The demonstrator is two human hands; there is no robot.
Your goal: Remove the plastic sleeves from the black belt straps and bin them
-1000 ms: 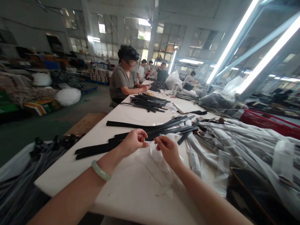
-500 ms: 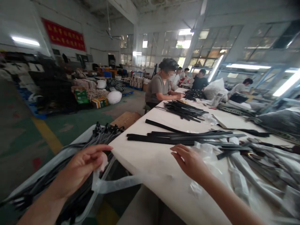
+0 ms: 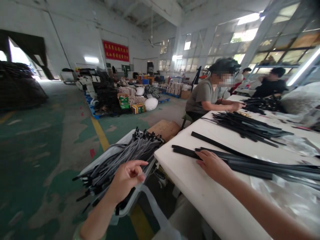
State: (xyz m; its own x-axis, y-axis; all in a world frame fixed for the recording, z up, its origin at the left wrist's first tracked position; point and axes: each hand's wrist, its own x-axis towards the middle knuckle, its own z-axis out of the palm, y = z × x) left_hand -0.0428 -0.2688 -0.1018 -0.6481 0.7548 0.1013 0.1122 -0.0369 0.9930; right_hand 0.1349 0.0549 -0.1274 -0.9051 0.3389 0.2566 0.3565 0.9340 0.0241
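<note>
Left hand point(image 3: 127, 176) off table edge point(image 3: 175, 173), maybe pinching plastic; right hand point(image 3: 212, 165) on belts point(image 3: 250, 163)

**Free room and obstacles, near table corner**

Bare strip of table point(image 3: 200, 196) along near edge: passable. Black belts point(image 3: 250, 163) lie across it farther in; right hand point(image 3: 212, 164) rests on their ends. Bin of bagged belts point(image 3: 120, 160) stands just beside the corner; left hand point(image 3: 127, 176) over it. Cardboard box point(image 3: 163, 128) behind bin. Floor to the left open.
</note>
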